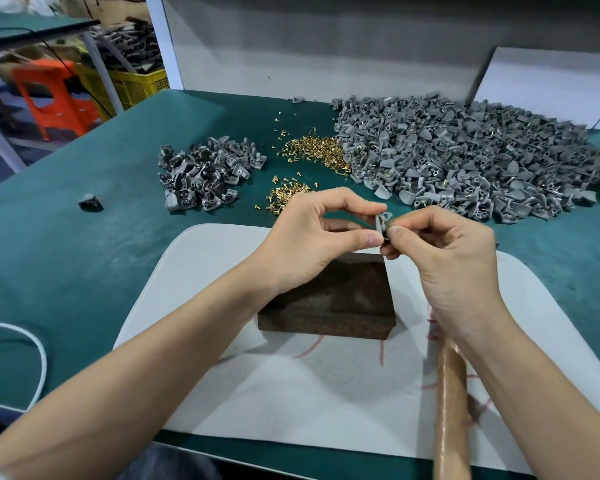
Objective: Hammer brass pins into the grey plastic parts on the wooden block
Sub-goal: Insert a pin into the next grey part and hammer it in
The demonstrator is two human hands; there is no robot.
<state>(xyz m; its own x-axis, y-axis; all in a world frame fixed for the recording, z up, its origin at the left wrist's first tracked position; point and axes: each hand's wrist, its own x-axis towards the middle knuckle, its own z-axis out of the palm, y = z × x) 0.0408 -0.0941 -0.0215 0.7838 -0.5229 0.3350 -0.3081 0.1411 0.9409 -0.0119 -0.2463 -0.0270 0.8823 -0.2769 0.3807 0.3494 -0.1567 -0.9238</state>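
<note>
Even, fairly bright overhead light falls on my bench. My forearms throw soft, broad shadows across the white mat (pixel 326 393), and the dark wooden block (pixel 329 306) casts a faint one at its base. No harsh glare; the hammer handle (pixel 451 410) shows a dull sheen. The wide lens bends the table edges and stretches my arms near the corners. The centre stays sharp, the far background softer.

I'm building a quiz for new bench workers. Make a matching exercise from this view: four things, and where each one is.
Things:
1. wooden block
2. hammer handle
3. brass pins
4. grey part

Places:
A. between the two grey piles
B. pinched by both hands
C. on the white mat, below the hands
D. under the right wrist

Pairs: 1-C, 2-D, 3-A, 4-B
</note>
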